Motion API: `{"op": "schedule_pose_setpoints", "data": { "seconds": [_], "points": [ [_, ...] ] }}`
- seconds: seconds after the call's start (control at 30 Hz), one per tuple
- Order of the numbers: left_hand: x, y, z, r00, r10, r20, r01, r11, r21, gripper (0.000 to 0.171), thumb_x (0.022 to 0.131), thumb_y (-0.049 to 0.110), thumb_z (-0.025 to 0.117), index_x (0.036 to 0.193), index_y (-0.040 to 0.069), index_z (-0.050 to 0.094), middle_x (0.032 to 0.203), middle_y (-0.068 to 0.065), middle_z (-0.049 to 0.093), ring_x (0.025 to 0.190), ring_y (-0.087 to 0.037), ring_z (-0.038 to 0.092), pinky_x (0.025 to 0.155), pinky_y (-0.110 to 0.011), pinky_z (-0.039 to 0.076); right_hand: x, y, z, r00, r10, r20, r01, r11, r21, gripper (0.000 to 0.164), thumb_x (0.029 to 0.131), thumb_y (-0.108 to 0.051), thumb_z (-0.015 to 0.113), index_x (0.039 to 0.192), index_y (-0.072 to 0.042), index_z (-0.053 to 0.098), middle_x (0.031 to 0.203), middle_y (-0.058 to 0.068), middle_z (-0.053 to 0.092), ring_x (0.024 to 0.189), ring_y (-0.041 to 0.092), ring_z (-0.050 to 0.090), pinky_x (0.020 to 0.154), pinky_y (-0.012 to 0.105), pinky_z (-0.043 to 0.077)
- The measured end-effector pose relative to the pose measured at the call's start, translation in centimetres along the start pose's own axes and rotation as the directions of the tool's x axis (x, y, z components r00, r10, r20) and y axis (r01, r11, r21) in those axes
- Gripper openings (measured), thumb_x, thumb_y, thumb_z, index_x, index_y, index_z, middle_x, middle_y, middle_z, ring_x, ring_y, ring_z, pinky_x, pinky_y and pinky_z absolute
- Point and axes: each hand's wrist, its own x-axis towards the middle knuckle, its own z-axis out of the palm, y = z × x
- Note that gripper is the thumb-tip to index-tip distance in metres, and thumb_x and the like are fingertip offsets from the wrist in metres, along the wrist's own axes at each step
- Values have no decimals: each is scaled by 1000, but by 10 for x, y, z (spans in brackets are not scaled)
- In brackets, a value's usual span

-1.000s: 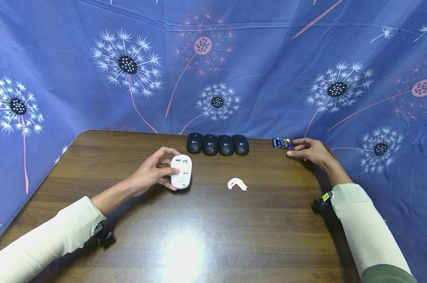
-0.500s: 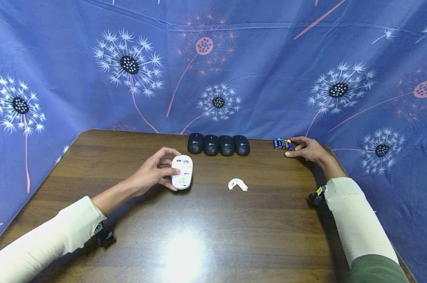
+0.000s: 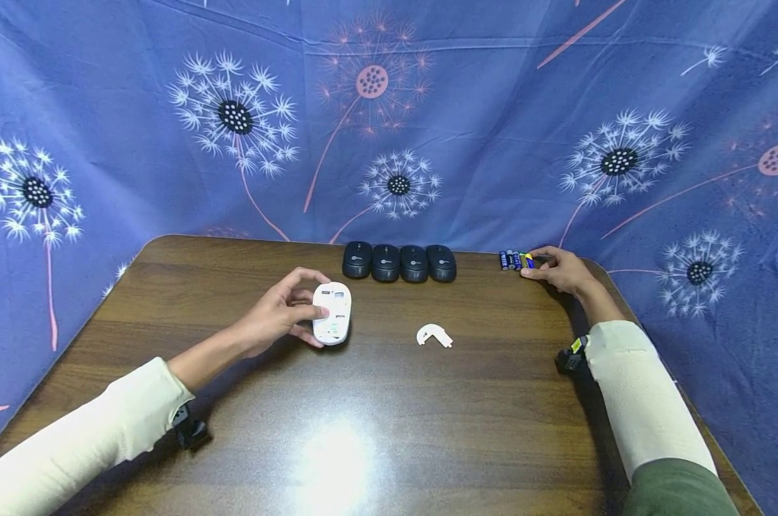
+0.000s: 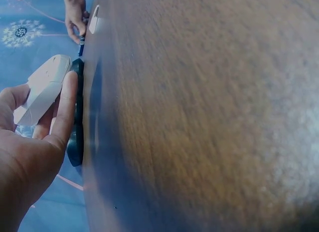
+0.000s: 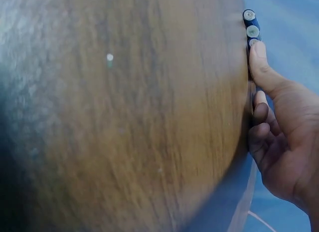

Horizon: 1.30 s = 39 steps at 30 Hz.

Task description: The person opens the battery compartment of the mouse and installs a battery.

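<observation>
My left hand [image 3: 274,315] grips a white computer mouse [image 3: 339,304], its underside facing up with the battery bay uncovered and the thumb lying across it. In the left wrist view the mouse [image 4: 47,87] shows from the side, held between thumb and fingers. A white curved battery cover [image 3: 437,334] lies on the table to the right of the mouse. At the back right, my right hand [image 3: 564,274] pinches a yellow-and-blue battery [image 3: 527,261] at the right end of a row of batteries [image 3: 508,260]. The thumb [image 5: 260,52] hides part of the row in the right wrist view.
Several black computer mice [image 3: 386,264] stand side by side along the back edge of the brown wooden table [image 3: 466,416]. Behind it hangs a blue cloth [image 3: 492,129] with a dandelion print. A bright light reflection lies on the near part of the tabletop.
The right thumb and fingers have closed in on the end battery, which now sits tilted between them. The right forearm has swung slightly left. The left hand and white mouse stay put.
</observation>
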Motion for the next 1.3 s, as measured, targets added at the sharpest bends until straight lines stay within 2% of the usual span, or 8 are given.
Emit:
{"op": "schedule_pose_setpoints", "data": {
  "seconds": [0.13,0.37,0.53,0.67,0.8,0.93,1.2,1.3],
  "points": [
    [-1,0,0,1000,-5,2,5,1000,8,58,105,-8,67,157,7,45,126,-25,67,96,-34,78,76,-61,75,-2,2,-1,1000,-4,-3,4,1000,16,71,106,-33,83,158,2,51,90,-8,62,67,7,50,52,24,43],
    [-1,0,-1,1000,-3,-1,3,1000,8,59,105,-8,67,157,6,44,125,-25,67,96,-35,78,76,-62,75,-9,14,-7,1000,-5,-12,6,997,81,76,112,-39,73,163,6,39,93,-20,67,79,5,61,64,27,57],
    [-2,-1,-1,1000,0,-7,1,1000,6,59,105,-8,67,158,5,42,124,-24,68,96,-34,78,76,-62,75,-14,19,-12,1000,-9,12,7,981,193,70,117,-29,64,167,7,29,91,-28,75,83,0,66,69,24,62],
    [-3,-2,-3,1000,-7,-12,7,1000,14,58,106,-7,67,157,6,43,123,-24,68,95,-34,78,76,-62,75,-16,19,-14,999,-20,44,6,954,300,66,119,-18,58,169,5,23,91,-25,79,84,-2,72,72,22,65],
    [-3,-2,-3,1000,-10,-13,10,1000,16,59,106,-7,67,158,6,43,123,-23,68,95,-33,78,76,-61,75,-19,19,-16,997,-46,63,23,944,328,67,120,-13,53,175,2,19,94,-21,80,87,-2,75,75,21,67],
    [-2,-1,-3,1000,-10,-14,10,1000,6,59,106,-8,67,158,6,44,122,-22,68,95,-33,78,76,-61,75,-21,18,-17,995,-69,68,41,935,352,68,121,-10,49,177,5,14,95,-18,82,88,-1,78,78,21,69],
    [-1,0,-2,1000,-17,-21,17,1000,-8,58,105,-8,67,157,7,45,122,-21,69,94,-33,79,76,-62,75,-27,17,-15,996,-68,58,35,894,447,75,121,-19,49,176,7,4,96,-11,86,87,4,83,82,23,73],
    [-1,0,-2,1000,-19,-22,19,1000,-11,57,105,-8,67,156,8,46,123,-22,69,95,-33,79,76,-62,75,-29,15,-15,997,-68,48,39,892,451,79,121,-23,50,176,7,3,96,-10,87,88,5,83,83,24,73]
  ]
}}
